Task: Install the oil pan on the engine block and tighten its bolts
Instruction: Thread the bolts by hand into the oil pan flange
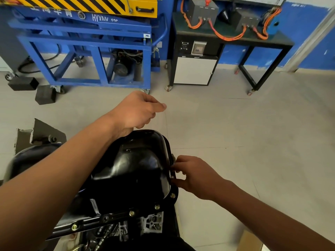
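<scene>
Hand-starting a bolt [172, 177], pinched in the right hand [195, 176], at the rim of the oil pan [137, 169] seated on the engine block [152, 223]; left hand [136, 111] fisted, contents hidden; next, probably threading it straight.

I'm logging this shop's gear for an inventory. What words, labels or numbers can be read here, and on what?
"HYXNV", white, on the blue frame; the digits after it are unclear.
Chinese characters left of it on the same frame: partly cut off, not readable.
Cabinet labels: too small.
Markings on the grey box: too small.
Writing on the wall: blurred.
Oil pan: no text seen.
</scene>
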